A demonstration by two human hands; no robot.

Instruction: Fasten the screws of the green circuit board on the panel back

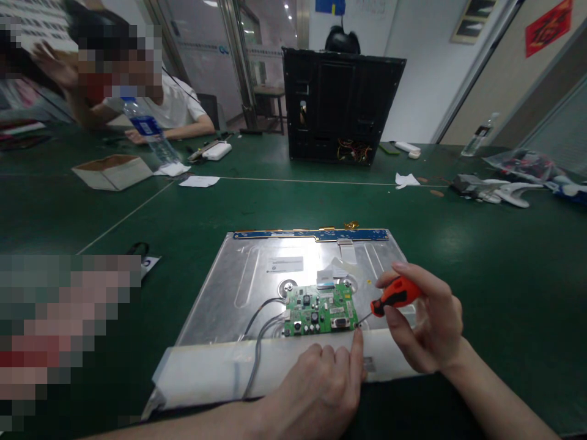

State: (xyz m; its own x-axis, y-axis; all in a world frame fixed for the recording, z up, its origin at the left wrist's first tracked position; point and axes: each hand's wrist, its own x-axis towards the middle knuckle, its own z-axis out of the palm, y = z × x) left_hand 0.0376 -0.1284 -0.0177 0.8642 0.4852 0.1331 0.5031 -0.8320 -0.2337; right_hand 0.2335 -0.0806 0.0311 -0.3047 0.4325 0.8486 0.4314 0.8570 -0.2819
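Note:
A metal monitor back panel (257,275) lies flat on the green table, with a small green circuit board (320,310) mounted near its front. My right hand (428,321) is closed round an orange-handled screwdriver (395,294), its tip at the board's lower right corner. My left hand (321,385) rests on the white strip (220,370) at the panel's front edge, fingers curled and the index finger stretched up to the screwdriver tip. Grey cables (259,333) run from the board's left side down over the strip.
A black computer case (339,107) stands at the back. A cardboard box (112,171), a water bottle (153,134) and paper scraps (199,181) lie at the far left, where another person in a white shirt (177,107) sits. White parts and bags (509,189) lie far right.

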